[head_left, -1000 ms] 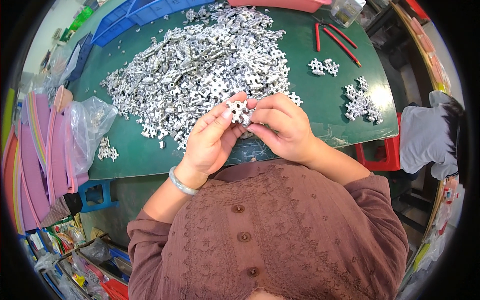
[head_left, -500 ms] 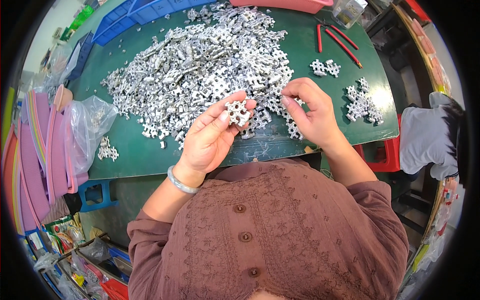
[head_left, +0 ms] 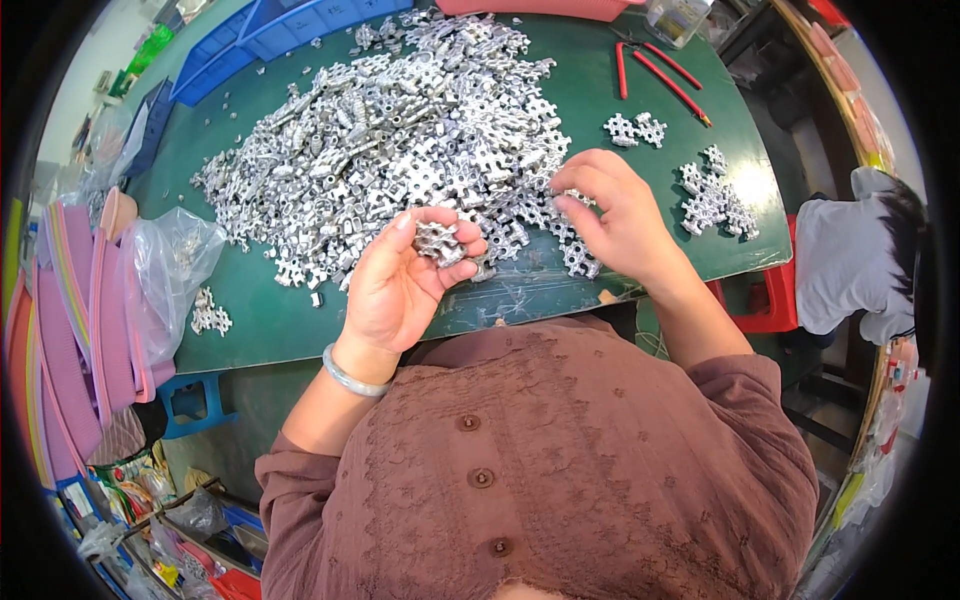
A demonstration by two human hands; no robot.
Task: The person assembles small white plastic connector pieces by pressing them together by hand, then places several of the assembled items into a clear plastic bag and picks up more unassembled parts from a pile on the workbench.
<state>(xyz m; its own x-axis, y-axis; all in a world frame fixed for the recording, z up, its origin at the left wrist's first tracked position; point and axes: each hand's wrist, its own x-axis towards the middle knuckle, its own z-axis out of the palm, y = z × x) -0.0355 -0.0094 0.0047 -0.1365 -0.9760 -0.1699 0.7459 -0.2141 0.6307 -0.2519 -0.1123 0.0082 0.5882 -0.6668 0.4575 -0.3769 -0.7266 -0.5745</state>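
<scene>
In my left hand (head_left: 390, 290), palm turned up, a small silver metal casting (head_left: 438, 244) with knobbly, notched edges rests in the curled fingers. My right hand (head_left: 622, 218) is at the right front edge of a large heap of similar silver castings (head_left: 400, 140). Its thumb and forefinger are bent toward each other in a pinch, and whatever is between the tips is too small or hidden to make out. Just below those fingers lie a few castings (head_left: 580, 260) at the heap's edge.
Red-handled pliers (head_left: 665, 82), a couple of castings (head_left: 635, 130) and a small cluster of them (head_left: 715, 200) lie on the green table (head_left: 270, 335) at right. Blue bins (head_left: 300, 28) and a pink tray (head_left: 540, 8) stand behind. A person in a light shirt (head_left: 850, 260) is at far right.
My left hand has moved slightly left and lower, and the casting is tilted, with the thumb off its face. My right hand has shifted only slightly. The whole view has moved a little.
</scene>
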